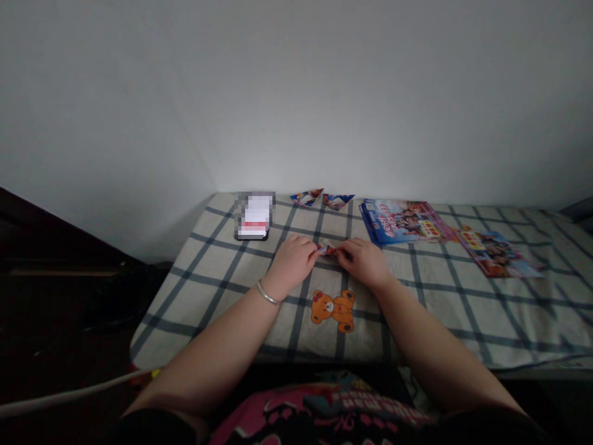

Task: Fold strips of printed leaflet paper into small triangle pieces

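Between my hands, just above the checked cloth, is a small folded piece of printed paper (327, 249). My left hand (294, 259), with a silver bangle at the wrist, pinches its left end. The right end is pinched by the fingers of my right hand (364, 261). Much of the paper is hidden by my fingertips. Farther back, near the wall, lie two folded paper pieces, a left one (307, 198) and a right one (338, 201), with similar colourful print.
A phone (254, 216) with a blurred screen lies at the back left. Right of my hands is a stack of printed flyers (403, 221), with another flyer (498, 252) beside it. The checked tablecloth (222, 296) bears a printed bear (332, 310). A white wall (296, 99) rises behind.
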A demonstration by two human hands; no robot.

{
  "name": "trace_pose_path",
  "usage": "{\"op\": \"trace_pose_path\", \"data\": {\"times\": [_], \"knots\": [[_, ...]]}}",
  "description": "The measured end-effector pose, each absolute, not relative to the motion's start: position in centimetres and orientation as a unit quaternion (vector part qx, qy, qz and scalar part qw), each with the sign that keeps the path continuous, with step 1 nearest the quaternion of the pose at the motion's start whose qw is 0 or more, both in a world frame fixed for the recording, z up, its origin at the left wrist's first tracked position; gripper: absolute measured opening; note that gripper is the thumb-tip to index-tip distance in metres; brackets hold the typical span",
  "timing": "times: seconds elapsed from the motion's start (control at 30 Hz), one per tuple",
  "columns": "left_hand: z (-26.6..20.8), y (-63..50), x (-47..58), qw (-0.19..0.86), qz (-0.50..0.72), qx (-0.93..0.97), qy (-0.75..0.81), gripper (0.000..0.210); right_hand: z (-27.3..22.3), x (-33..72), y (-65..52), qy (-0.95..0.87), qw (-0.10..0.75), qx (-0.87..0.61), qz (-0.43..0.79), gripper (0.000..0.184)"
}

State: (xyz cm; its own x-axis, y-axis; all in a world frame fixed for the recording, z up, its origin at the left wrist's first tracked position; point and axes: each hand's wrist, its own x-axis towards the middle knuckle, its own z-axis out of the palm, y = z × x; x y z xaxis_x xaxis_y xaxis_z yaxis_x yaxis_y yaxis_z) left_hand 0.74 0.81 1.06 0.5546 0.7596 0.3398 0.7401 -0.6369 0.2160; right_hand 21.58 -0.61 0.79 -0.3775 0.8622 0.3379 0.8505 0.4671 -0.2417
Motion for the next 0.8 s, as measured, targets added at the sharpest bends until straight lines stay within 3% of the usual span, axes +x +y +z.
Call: {"op": "trace_pose_path", "data": {"times": [0.3,0.8], "knots": [[0.55,1.27,0.85,0.059,0.219,0.855,0.466,0.017,0.29,21.7,0.27,-0.809,0.249,-0.525,0.093,0.014],[0.44,0.98,1.42,0.017,0.203,0.85,0.485,0.015,0.12,21.25,0.26,-0.794,0.259,-0.544,0.076,0.022]]}}
